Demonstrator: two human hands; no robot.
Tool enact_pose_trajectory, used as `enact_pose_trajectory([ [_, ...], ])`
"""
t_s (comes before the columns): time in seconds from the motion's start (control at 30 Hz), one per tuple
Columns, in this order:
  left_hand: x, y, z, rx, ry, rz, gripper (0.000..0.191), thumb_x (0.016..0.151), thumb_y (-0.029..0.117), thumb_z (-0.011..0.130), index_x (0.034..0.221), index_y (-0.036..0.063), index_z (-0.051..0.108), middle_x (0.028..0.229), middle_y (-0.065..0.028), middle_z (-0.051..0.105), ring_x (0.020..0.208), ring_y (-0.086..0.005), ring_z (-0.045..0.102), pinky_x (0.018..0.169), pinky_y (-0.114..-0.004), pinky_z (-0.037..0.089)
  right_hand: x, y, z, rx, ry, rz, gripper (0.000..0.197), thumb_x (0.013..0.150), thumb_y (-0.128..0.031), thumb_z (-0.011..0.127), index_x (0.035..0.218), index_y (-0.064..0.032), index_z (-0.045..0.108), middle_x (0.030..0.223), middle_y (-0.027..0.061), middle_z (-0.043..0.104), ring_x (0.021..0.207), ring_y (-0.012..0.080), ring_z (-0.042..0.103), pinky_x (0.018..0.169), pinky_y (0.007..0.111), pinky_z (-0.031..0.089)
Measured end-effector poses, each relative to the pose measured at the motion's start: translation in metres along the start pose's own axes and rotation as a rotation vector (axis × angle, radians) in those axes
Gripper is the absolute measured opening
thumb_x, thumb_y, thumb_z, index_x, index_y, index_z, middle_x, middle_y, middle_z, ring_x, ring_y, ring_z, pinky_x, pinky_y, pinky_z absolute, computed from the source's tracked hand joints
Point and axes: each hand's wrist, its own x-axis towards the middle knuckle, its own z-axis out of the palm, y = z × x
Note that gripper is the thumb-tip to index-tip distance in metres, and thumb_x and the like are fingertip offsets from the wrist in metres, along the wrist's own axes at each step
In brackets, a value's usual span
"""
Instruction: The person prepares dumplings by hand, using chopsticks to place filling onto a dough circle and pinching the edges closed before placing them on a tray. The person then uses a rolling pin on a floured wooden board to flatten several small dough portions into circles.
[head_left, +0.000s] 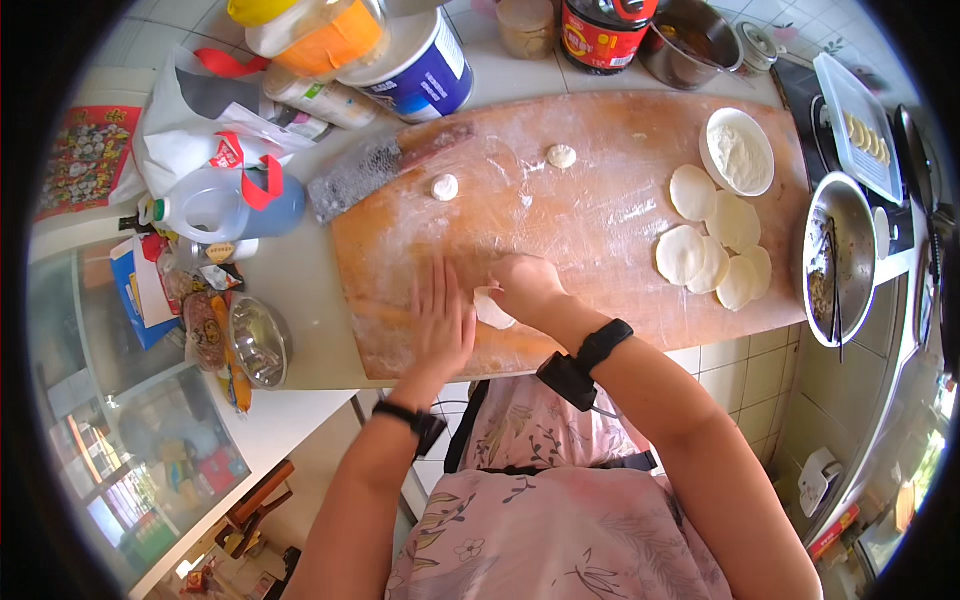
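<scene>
On a floured wooden board (600, 300), my left hand (441, 319) lies extended and slightly blurred, with no object seen in it. Just to its right is a thin round dough wrapper (493, 309). My right hand (527, 283), its fingers curled, has hold of that wrapper's upper right edge and covers part of it. Beyond my hands sit two small dough pieces, one dough piece (445, 187) at the left and another dough piece (561, 156) farther right. Several rolled dough wrappers (691, 193) overlap at the board's right side, beside a white bowl (765, 161) of flour.
A cleaver (356, 180) lies across the board's far left edge. Right of the board stand a metal bowl (862, 262) with filling and chopsticks, and a plastic tray (840, 97) holding dumplings. A jug (225, 206) and an empty metal bowl (259, 341) are at the left.
</scene>
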Motion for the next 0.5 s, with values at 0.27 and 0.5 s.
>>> enact_pose_trajectory([
  [0.27,0.072,-0.007,-0.001,0.006,-0.002,-0.025,0.063,0.088,0.026,0.041,0.139,-0.0047,0.021,0.145,-0.0231,0.021,0.134,-0.0361,0.022,0.11,-0.049,0.012,-0.001,0.007,0.017,-0.04,-0.034,-0.028,0.013,0.076,-0.024,0.061,0.08,-0.0115,0.063,0.083,0.0088,0.063,0.083,0.0286,0.061,0.07,0.04,0.048],
  [0.5,-0.027,0.001,-0.007,0.053,-0.1,0.021,0.062,0.088,0.023,0.041,0.139,-0.0065,0.02,0.144,-0.0253,0.02,0.134,-0.0357,0.022,0.11,-0.049,0.012,0.009,0.012,-0.004,-0.022,-0.058,0.113,0.017,0.077,-0.027,0.059,0.084,-0.0122,0.065,0.085,0.0103,0.065,0.083,0.029,0.062,0.07,0.039,0.049],
])
